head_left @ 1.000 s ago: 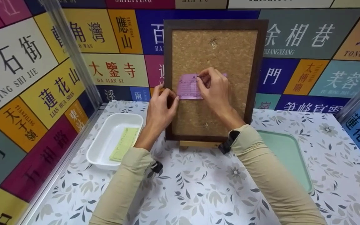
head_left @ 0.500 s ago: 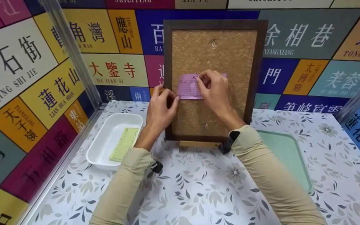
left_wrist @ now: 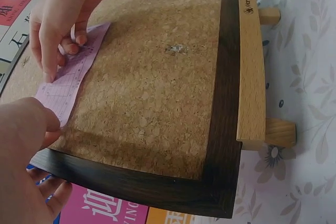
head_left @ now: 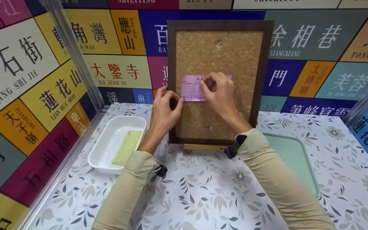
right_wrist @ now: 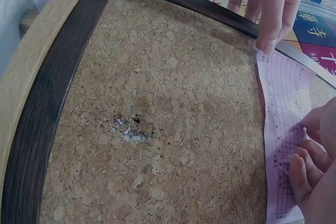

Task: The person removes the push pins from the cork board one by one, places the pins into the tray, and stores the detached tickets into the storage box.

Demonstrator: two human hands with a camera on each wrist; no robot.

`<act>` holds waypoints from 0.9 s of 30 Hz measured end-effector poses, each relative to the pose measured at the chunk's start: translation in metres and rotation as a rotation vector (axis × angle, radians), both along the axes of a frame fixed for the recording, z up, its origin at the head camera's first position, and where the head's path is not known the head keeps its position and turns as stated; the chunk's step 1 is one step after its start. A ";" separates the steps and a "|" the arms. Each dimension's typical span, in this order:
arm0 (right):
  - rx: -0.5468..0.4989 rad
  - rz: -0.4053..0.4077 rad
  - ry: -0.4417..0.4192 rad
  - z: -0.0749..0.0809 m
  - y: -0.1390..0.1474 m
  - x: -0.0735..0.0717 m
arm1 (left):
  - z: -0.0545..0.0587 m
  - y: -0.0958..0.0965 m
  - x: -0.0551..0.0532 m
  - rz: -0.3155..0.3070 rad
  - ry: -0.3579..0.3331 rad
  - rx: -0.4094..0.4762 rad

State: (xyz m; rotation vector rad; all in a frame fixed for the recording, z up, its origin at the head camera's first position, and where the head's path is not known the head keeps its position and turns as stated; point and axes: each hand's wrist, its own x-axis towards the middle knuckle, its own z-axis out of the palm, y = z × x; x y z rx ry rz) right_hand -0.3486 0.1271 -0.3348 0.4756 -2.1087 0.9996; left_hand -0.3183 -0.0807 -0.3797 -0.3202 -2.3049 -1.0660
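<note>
A pink printed slip (head_left: 192,88) lies across the middle of a dark-framed cork board (head_left: 217,115), which stands upright on a wooden stand (head_left: 203,147). My left hand (head_left: 164,110) grips the board's left edge; in the left wrist view its thumb (left_wrist: 50,120) presses the slip's end and other fingers go behind the frame. My right hand (head_left: 220,92) is on the slip, covering much of its right half. Its thumb and index tips come together at the upper middle of the slip; anything small between them is hidden. Its other fingers are curled.
A white tray (head_left: 102,137) with a yellow-green slip (head_left: 127,147) in it stands to the left. To the right lies a pale green tray (head_left: 294,159), partly behind the right sleeve. A wall with colourful sign panels (head_left: 311,35) rises behind the board.
The right fingertips have shifted very slightly down on the pink slip, and the slip's visible left half looks a little flatter. The left hand has stayed in place.
</note>
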 end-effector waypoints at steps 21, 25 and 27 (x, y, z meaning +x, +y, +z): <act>-0.013 0.025 -0.031 0.003 0.015 0.008 | 0.001 -0.001 0.000 0.007 0.015 0.045; -0.008 0.032 -0.015 0.001 0.019 0.008 | 0.002 -0.001 0.001 0.005 0.027 0.059; -0.002 0.031 -0.015 0.000 0.021 0.008 | 0.003 0.000 0.002 0.002 0.041 0.067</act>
